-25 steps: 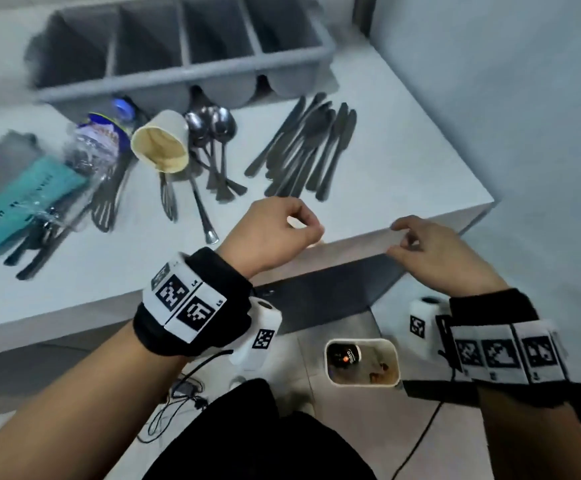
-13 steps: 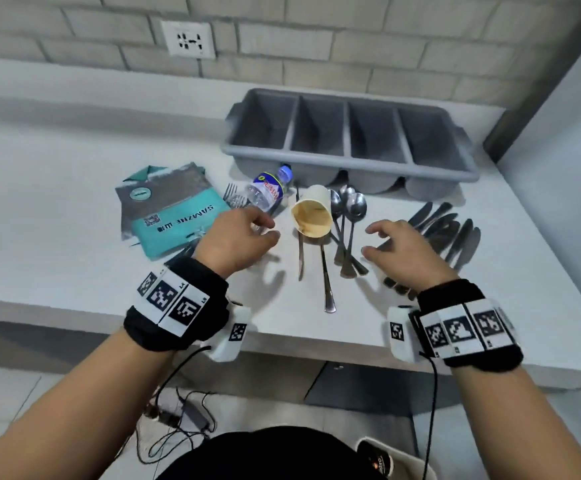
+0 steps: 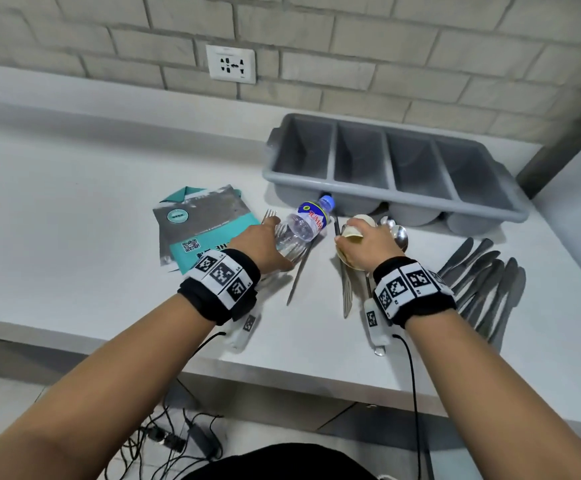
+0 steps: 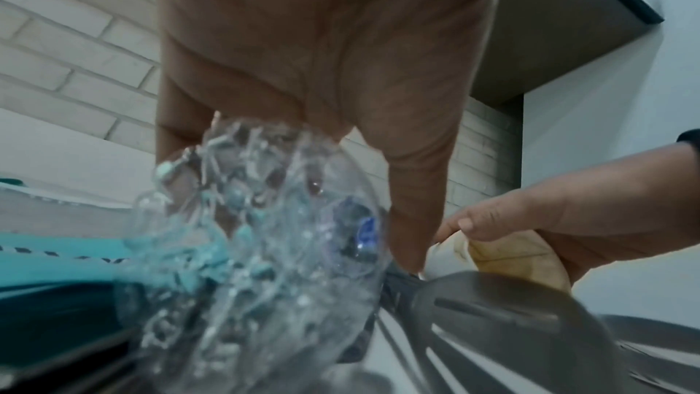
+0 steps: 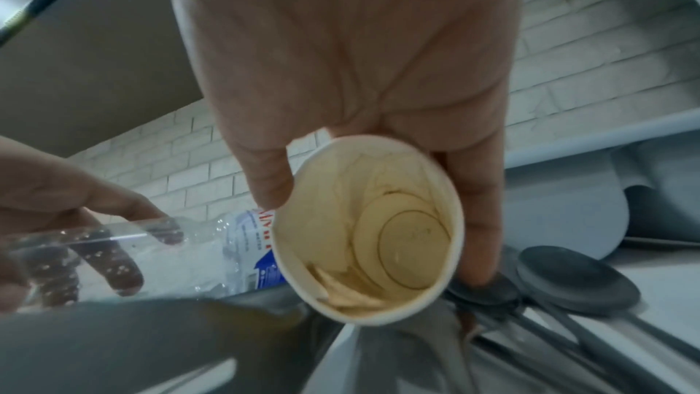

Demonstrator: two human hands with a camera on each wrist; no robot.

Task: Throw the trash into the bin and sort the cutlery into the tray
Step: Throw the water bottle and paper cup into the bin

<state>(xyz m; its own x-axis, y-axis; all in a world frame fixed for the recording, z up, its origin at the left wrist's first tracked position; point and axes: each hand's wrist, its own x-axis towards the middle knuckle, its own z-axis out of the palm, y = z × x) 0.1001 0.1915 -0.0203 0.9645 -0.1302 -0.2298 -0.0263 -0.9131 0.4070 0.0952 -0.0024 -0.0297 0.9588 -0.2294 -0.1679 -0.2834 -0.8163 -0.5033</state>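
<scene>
A clear plastic water bottle (image 3: 308, 220) with a blue cap lies on the white counter over some forks (image 3: 270, 214). My left hand (image 3: 266, 244) curls round its lower half; in the left wrist view the thumb and fingers (image 4: 413, 205) flank the bottle (image 4: 257, 220). A stained paper cup (image 3: 354, 230) lies on its side over the spoons (image 3: 399, 233). My right hand (image 3: 368, 249) grips it, thumb on one side and fingers on the other of the cup (image 5: 378, 220). The grey four-slot tray (image 3: 396, 199) stands behind. The bin is out of view.
A teal and grey packet (image 3: 206, 216) lies left of the bottle. Several knives (image 3: 483, 282) lie in a row at the right. Loose cutlery (image 3: 346, 292) lies between my wrists. The counter's front edge (image 3: 282, 372) is near me, with cables (image 3: 185, 438) on the floor below.
The head view swung up from the floor and bin to the counter. Both hands moved forward; the left took hold of the bottle and the right took hold of the cup.
</scene>
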